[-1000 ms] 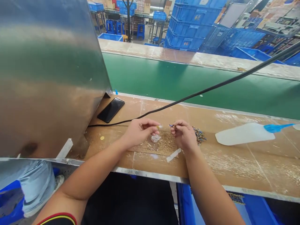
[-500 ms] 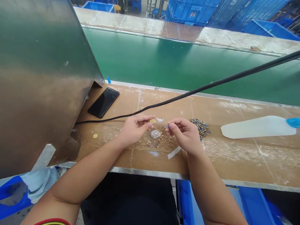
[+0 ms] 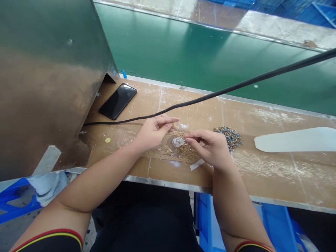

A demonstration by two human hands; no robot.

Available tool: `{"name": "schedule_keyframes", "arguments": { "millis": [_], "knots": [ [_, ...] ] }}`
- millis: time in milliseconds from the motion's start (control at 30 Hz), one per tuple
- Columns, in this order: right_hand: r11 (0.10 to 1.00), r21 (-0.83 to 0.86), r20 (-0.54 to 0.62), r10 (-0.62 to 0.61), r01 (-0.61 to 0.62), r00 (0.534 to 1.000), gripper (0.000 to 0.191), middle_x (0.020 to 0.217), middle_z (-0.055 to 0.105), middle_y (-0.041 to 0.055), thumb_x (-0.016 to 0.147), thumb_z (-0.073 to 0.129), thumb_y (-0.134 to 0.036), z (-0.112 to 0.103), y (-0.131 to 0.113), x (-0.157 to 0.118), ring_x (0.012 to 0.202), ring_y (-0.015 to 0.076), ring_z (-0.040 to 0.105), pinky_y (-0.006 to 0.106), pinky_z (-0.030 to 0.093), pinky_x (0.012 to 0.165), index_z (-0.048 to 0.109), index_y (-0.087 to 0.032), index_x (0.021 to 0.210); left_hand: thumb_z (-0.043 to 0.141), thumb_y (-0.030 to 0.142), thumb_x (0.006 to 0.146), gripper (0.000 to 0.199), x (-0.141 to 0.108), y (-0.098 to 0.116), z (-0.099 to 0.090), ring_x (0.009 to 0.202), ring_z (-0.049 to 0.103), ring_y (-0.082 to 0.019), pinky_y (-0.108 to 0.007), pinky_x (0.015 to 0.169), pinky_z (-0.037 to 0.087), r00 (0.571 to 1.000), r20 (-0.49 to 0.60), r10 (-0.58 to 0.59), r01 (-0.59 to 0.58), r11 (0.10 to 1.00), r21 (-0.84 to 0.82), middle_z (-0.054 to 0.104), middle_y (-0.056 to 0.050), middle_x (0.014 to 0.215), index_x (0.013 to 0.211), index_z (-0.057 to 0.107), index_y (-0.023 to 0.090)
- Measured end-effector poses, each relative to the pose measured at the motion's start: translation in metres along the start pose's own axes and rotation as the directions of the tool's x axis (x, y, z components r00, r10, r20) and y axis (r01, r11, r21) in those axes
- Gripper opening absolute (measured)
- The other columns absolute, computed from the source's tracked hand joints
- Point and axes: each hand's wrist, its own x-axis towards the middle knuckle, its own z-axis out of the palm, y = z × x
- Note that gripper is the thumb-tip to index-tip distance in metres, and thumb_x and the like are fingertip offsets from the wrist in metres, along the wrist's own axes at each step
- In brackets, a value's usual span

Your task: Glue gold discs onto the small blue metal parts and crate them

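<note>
My left hand (image 3: 154, 132) pinches a small round yellow disc (image 3: 173, 125) between thumb and fingers, above the cardboard-covered bench. The fingertips of my right hand (image 3: 210, 145) are pressed together close to the right side of a small clear round piece (image 3: 177, 141); what they hold, if anything, is too small to make out. Many tiny brown bits (image 3: 189, 154) lie around the clear piece. Right behind my right hand is a pile of small blue and brass-coloured parts (image 3: 229, 137). A second yellow disc (image 3: 107, 140) lies flat to the left.
A black cable (image 3: 210, 96) slants across the bench above my hands. Behind it lies a black phone (image 3: 118, 101). A metal panel (image 3: 52, 87) stands at left, a white flat blade (image 3: 294, 140) lies at right, and a green belt (image 3: 170, 49) runs along the back.
The camera view has tilted downward. My right hand has come left and down toward the clear piece, and the blue bit at its fingertips no longer shows. My left hand still pinches the yellow disc.
</note>
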Motion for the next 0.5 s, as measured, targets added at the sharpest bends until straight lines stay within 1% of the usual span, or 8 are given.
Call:
{"name": "schedule_keyframes", "arguments": {
  "millis": [100,200,267,367,433,500],
  "knots": [
    [0.999,-0.030,0.054,-0.015,0.017,0.998,0.011,0.087,0.080,0.0008,0.102,0.070,-0.031,-0.0027,-0.0003,0.0015,0.068,0.0168,0.072,0.029,0.061,0.065,0.078,-0.027,0.094,0.061,0.011,0.098,0.025,0.0002,0.0016,0.0007,0.091,0.075,-0.013,-0.029,0.093,0.065,0.999,0.008,-0.043,0.043,0.998,-0.049,0.073,-0.009,0.117,0.110,0.082,0.017],
    [0.998,-0.066,0.024,-0.010,0.012,1.000,0.017,0.084,0.079,0.0014,0.102,0.072,-0.036,-0.0042,-0.0004,0.0016,0.067,0.0181,0.072,0.029,0.060,0.063,0.078,-0.027,0.088,0.060,0.010,0.098,0.026,0.0002,0.0040,0.0016,0.089,0.075,-0.013,-0.030,0.092,0.065,0.995,0.004,-0.095,0.095,0.995,-0.014,0.073,-0.010,0.121,0.111,0.081,0.017],
    [0.997,-0.081,0.015,-0.005,0.006,1.000,0.018,0.082,0.079,0.0014,0.101,0.071,-0.036,-0.0053,-0.0011,0.0009,0.066,0.0182,0.072,0.028,0.059,0.062,0.077,-0.027,0.086,0.061,0.009,0.098,0.026,0.0003,0.0046,0.0022,0.089,0.075,-0.013,-0.031,0.093,0.065,0.992,0.005,-0.126,0.126,0.992,-0.002,0.075,-0.011,0.121,0.113,0.080,0.016],
    [0.996,-0.091,0.053,-0.008,0.013,0.999,0.015,0.083,0.079,0.0011,0.100,0.064,-0.028,-0.0067,-0.0031,-0.0003,0.067,0.0181,0.073,0.029,0.060,0.063,0.078,-0.026,0.093,0.065,0.009,0.096,0.028,0.0008,0.0031,0.0030,0.092,0.075,-0.015,-0.034,0.097,0.064,0.990,0.009,-0.143,0.143,0.990,-0.018,0.077,-0.012,0.115,0.120,0.078,0.014],
    [0.992,-0.116,0.072,-0.046,0.054,0.996,0.018,0.084,0.079,0.0007,0.097,0.059,-0.021,-0.0062,-0.0042,-0.0005,0.069,0.0179,0.074,0.029,0.060,0.065,0.077,-0.025,0.096,0.068,0.008,0.093,0.029,0.0012,0.0012,0.0034,0.096,0.075,-0.017,-0.034,0.098,0.063,0.991,-0.004,-0.130,0.130,0.991,-0.024,0.078,-0.011,0.112,0.121,0.077,0.013],
    [0.981,-0.157,0.081,-0.099,0.111,0.992,0.021,0.082,0.078,0.0004,0.095,0.056,-0.017,-0.0041,-0.0049,-0.0001,0.068,0.0172,0.073,0.028,0.058,0.063,0.076,-0.025,0.095,0.072,0.008,0.091,0.027,0.0014,-0.0002,0.0034,0.100,0.075,-0.018,-0.035,0.101,0.062,0.993,-0.022,-0.116,0.116,0.993,-0.012,0.079,-0.011,0.112,0.116,0.078,0.013]
  ]
}}
